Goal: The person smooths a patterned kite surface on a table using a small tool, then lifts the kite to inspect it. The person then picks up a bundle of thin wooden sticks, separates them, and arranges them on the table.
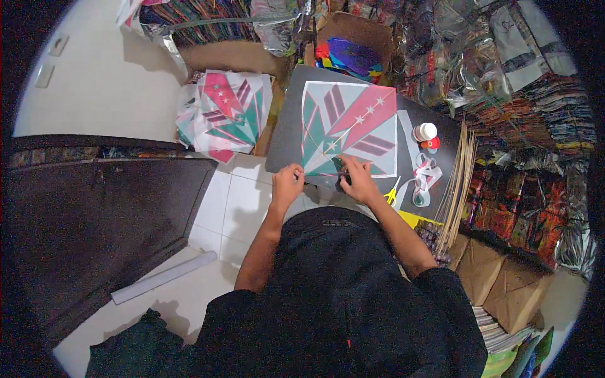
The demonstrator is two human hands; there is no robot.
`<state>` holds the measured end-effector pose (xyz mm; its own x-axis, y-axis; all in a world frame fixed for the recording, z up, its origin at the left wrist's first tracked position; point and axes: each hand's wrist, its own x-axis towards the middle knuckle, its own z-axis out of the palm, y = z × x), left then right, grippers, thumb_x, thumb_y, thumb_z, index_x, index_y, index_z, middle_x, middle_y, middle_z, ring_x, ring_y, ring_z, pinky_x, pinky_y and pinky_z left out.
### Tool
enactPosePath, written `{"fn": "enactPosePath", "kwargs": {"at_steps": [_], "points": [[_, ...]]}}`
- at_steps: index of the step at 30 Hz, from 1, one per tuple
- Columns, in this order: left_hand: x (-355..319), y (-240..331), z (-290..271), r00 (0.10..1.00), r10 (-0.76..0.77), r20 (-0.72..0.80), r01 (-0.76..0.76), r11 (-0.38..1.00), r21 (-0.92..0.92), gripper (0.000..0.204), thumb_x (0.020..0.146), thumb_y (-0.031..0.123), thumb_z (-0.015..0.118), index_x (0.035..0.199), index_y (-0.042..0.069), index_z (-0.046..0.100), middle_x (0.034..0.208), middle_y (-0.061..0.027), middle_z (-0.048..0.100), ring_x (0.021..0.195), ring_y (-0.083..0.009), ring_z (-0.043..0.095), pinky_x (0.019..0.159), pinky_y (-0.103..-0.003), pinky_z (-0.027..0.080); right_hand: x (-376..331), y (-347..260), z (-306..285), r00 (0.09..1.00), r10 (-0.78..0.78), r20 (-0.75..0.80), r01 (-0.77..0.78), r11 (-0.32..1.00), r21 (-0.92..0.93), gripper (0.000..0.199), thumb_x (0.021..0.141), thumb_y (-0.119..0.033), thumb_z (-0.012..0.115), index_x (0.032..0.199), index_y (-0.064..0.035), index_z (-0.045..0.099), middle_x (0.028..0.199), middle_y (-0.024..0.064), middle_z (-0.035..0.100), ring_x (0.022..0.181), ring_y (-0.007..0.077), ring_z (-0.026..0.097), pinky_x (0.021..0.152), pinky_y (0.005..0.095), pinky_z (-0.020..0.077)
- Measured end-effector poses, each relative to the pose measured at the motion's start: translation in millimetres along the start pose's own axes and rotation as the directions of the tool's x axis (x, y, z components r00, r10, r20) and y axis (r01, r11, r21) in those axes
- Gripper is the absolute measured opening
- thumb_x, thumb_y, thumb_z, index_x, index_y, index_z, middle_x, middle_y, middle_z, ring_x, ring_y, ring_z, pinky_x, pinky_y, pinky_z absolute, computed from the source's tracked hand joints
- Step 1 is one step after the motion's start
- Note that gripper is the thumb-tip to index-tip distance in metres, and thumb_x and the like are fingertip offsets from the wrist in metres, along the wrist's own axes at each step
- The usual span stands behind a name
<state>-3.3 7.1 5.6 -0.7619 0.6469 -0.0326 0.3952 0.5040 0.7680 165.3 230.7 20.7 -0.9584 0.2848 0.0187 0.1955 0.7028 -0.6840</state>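
Observation:
A square kite (362, 120) of white sheet, patterned in pink, green and maroon with pale stars, lies on a dark board. Thin sticks cross it, one of them bowed. At its lower left corner, my left hand (288, 185) is closed in a pinch on the edge. My right hand (359, 181) rests at the lower edge, right of the middle, with bent fingers drawn together. What those fingers hold, if anything, is hidden in dark shadow. Yellow scissors (391, 193) lie just right of my right hand.
On the board (285, 142) to the right are a white jar (425, 131), curled white strips (425, 178) and a bundle of thin sticks (459, 183). More patterned sheets (230, 110) lie at the left. Stacked packages line the right. A white roll (165, 277) is on the floor.

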Motion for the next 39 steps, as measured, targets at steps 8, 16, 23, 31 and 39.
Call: {"fn": "enactPosePath", "kwargs": {"at_steps": [8, 16, 23, 31, 39], "points": [[5, 1, -4, 0.997, -0.067, 0.026, 0.066, 0.997, 0.041, 0.017, 0.086, 0.009, 0.078, 0.101, 0.006, 0.072, 0.082, -0.0099, 0.076, 0.073, -0.0263, 0.073, 0.07, -0.038, 0.058, 1, -2, -2, 0.995, 0.065, 0.079, -0.066, 0.998, 0.011, 0.073, 0.085, -0.018, 0.069, 0.154, -0.0124, 0.045, 0.138, 0.0189, 0.056, 0.122, 0.0385, 0.058, 0.107, 0.0558, 0.0349], [7, 6, -8, 0.999, -0.051, 0.017, 0.05, 0.997, 0.05, 0.017, 0.085, 0.01, 0.078, 0.1, 0.006, 0.072, 0.082, -0.0096, 0.072, 0.074, -0.0275, 0.071, 0.071, -0.041, 0.057, 2, -3, 1, 0.999, 0.029, 0.018, -0.028, 0.999, -0.021, 0.07, 0.088, -0.019, 0.069, 0.153, -0.0118, 0.046, 0.138, 0.0187, 0.056, 0.122, 0.039, 0.057, 0.106, 0.0545, 0.0356], [4, 8, -11, 1.0, 0.022, 0.0, -0.022, 0.995, 0.101, 0.012, 0.085, 0.008, 0.075, 0.096, 0.012, 0.073, 0.093, -0.0071, 0.064, 0.092, -0.0297, 0.068, 0.076, -0.046, 0.052, 7, -9, 0, 0.997, 0.073, 0.01, -0.073, 0.997, 0.022, 0.063, 0.093, -0.017, 0.072, 0.151, -0.0123, 0.047, 0.138, 0.0177, 0.056, 0.125, 0.0379, 0.056, 0.107, 0.0532, 0.036], [1, 2, -9, 0.998, 0.046, 0.039, -0.051, 0.99, 0.135, 0.01, 0.089, 0.01, 0.071, 0.087, 0.015, 0.078, 0.094, -0.005, 0.064, 0.097, -0.0296, 0.067, 0.077, -0.048, 0.047, 10, -12, -1, 0.991, 0.119, 0.067, -0.121, 0.992, 0.027, 0.063, 0.093, -0.017, 0.072, 0.15, -0.0135, 0.048, 0.138, 0.0173, 0.056, 0.125, 0.0384, 0.056, 0.11, 0.0557, 0.0344], [-1, 1, -10, 0.995, 0.094, -0.02, -0.088, 0.979, 0.184, 0.011, 0.088, 0.01, 0.071, 0.091, 0.015, 0.081, 0.095, -0.0068, 0.064, 0.096, -0.0301, 0.067, 0.078, -0.048, 0.049, 9, -6, 6, 0.993, 0.102, 0.05, -0.103, 0.995, 0.004, 0.065, 0.091, -0.017, 0.072, 0.151, -0.0119, 0.046, 0.136, 0.0183, 0.056, 0.123, 0.0405, 0.057, 0.109, 0.0571, 0.0345]]}}
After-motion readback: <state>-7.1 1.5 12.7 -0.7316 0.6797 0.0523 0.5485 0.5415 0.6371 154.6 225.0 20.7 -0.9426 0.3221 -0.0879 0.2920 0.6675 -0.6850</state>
